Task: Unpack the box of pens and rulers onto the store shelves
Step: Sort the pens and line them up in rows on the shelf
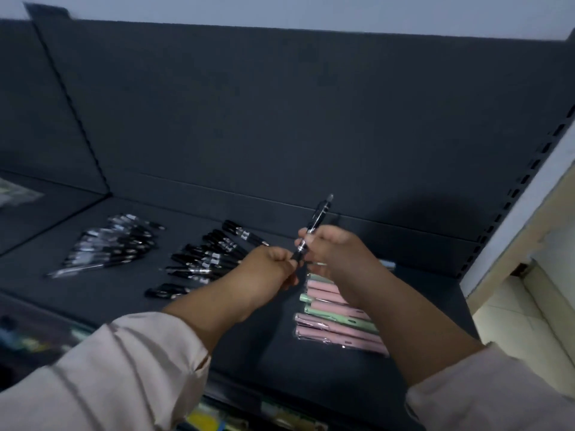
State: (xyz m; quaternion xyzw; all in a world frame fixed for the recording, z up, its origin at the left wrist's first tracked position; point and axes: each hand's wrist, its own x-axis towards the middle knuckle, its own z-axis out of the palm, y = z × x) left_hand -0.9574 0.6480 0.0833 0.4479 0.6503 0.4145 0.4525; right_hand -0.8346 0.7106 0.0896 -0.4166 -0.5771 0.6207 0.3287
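Observation:
A black pen with silver trim stands tilted above the dark shelf, its top pointing up and to the right. My left hand pinches its lower end. My right hand grips the barrel just above. Two groups of black pens lie on the shelf: one at the left and one in the middle, partly hidden by my left wrist. Several pink and green pens in clear wrappers lie below my right forearm.
The shelf's dark back panel rises behind the pens. A slotted upright runs along the right side, with a pale wall and floor beyond. A lower shelf with coloured goods shows at the bottom. A pale packet lies far left.

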